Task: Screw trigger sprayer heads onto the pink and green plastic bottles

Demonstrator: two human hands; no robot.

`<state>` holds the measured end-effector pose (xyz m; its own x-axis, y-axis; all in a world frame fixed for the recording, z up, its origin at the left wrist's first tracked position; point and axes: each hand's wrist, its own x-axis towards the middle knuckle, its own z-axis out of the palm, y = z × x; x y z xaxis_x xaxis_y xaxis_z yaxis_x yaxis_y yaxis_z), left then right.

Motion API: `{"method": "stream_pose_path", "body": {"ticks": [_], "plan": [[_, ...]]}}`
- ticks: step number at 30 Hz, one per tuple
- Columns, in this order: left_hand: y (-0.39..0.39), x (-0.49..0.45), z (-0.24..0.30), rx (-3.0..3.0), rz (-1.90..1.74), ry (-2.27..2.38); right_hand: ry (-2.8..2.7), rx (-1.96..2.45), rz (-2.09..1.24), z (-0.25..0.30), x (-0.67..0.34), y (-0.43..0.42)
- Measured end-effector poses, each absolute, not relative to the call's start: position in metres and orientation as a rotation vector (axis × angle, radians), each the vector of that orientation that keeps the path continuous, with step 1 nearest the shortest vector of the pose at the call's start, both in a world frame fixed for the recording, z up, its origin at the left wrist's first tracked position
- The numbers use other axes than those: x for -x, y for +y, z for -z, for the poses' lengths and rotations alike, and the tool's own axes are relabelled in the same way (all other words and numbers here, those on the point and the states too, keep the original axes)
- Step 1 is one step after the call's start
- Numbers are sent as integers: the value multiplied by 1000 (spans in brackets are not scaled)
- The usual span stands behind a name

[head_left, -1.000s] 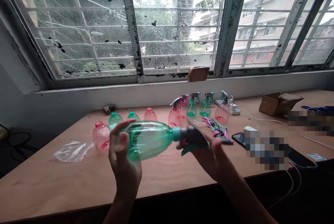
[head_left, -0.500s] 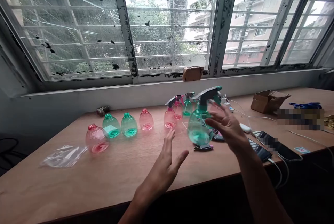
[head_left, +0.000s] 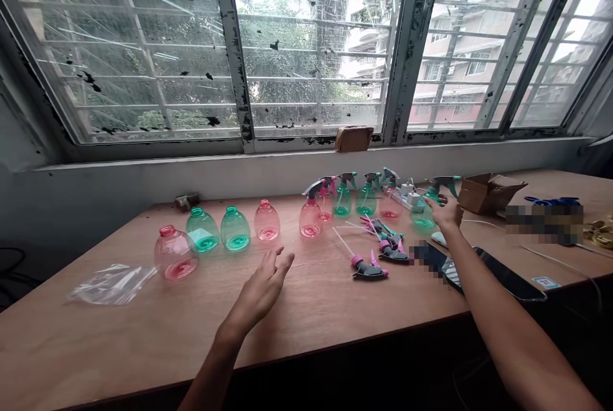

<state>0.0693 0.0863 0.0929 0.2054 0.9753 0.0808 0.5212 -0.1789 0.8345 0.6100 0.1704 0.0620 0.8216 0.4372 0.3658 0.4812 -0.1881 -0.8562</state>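
Note:
My right hand [head_left: 445, 212] reaches to the far right of the table, its fingers around the upper part of a green spray bottle [head_left: 423, 216] with a grey and green trigger head. Over the table's middle, my left hand [head_left: 265, 280] hovers with fingers apart, holding nothing. Several spray bottles with heads on, such as a green spray bottle [head_left: 366, 200] and a pink spray bottle [head_left: 311, 218], stand along the back. Headless bottles, two green and two pink, stand to the left, among them a pink bottle [head_left: 176, 256]. Loose trigger sprayers [head_left: 370, 269] with tubes lie between the hands.
A clear plastic bag [head_left: 113, 284] lies at the left. On the right are a power strip [head_left: 412, 199], cables, an open cardboard box [head_left: 486, 194], blue scissors [head_left: 553, 201] and a dark phone [head_left: 510, 276]. A window ledge runs behind the table.
My right hand has carried the green spray bottle rightward and back, to beside the power strip. My left hand has moved left and slightly down, still empty.

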Motion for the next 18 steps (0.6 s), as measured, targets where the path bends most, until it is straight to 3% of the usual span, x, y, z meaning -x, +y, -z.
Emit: {"method": "stream_pose_path", "body": {"ticks": [6,18], "plan": [[93,-62,-92,-1794,-860,1390,-795,1909,69,-39,-618,176],[98,-64,-87,-1839,-822,1380,-964,1896,86,-44,-580,212]]}}
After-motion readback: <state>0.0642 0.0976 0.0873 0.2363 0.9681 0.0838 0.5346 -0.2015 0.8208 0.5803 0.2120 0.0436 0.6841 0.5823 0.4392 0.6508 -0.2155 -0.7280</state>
